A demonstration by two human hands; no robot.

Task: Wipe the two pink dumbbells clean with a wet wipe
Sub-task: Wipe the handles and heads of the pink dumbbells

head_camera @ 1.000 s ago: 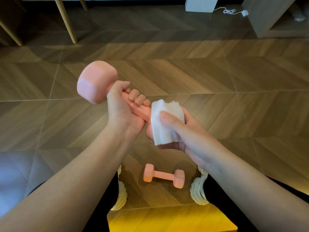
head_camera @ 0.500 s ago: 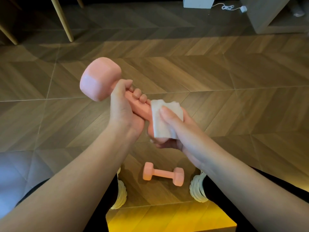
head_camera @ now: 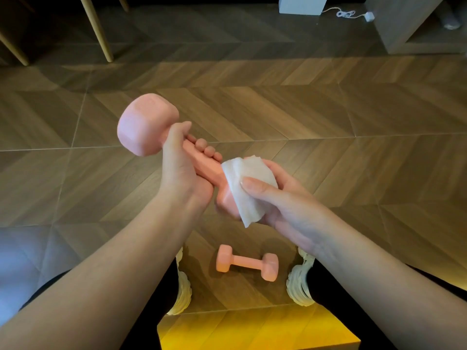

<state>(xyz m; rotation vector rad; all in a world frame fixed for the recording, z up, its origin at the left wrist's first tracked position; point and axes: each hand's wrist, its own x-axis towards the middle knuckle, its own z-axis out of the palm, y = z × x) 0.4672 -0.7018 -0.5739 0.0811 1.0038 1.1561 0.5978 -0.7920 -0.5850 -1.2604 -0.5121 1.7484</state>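
Head view shows the left hand [head_camera: 182, 173] curled round the handle of one dumbbell [head_camera: 144, 125], close under its far head; this grip looks the same as one second ago. The right hand [head_camera: 285, 205] is where the change is. It holds the wipe [head_camera: 249, 178] wrapped over the near head, thumb pressing on top and fingers curled behind. A second ago the wipe covered this head almost fully, up to the end of the handle. Now the wipe has turned with the hand: one corner hangs below the thumb, and a bare pink part of the head shows on the side toward the left hand.

I judge that the right hand is rubbing round the near head, so this end is being cleaned and is perhaps nearly done. The handle under the left hand and the far head above it show no wipe on them; whether they were already cleaned I cannot tell.

The second dumbbell [head_camera: 246, 262] lies on the floor [head_camera: 328, 109], well below both hands and between the shoes [head_camera: 300, 286], touched by nothing. It seems the task is less than half finished.
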